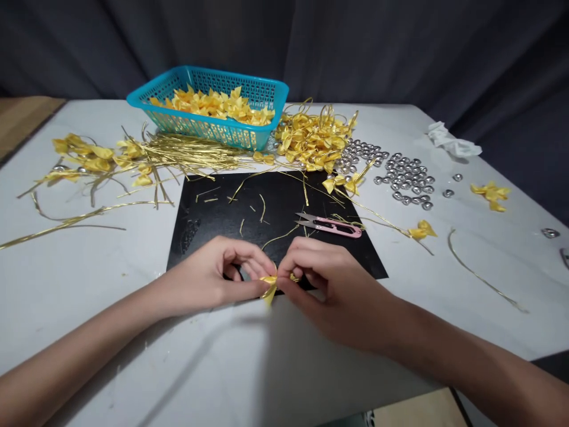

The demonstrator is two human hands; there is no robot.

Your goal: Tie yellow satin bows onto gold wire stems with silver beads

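Observation:
A small yellow ribbon bow [269, 286] is pinched between both hands at the near edge of the black mat [231, 214]. My left hand [222, 276] grips its left side with thumb and fingertips. My right hand [324, 283] pinches the right side, fingers curled shut. A thin gold cord [281, 236] runs from the bow up across the mat. Pink thread snips [331, 225] lie on the mat just beyond my right hand.
A blue basket [208, 128] of yellow bows stands at the back. Gold cords [186, 154] and bows litter the left; a bow heap [311, 139] and several silver beads [406, 178] lie right. A crumpled white cloth [451, 142] sits far right.

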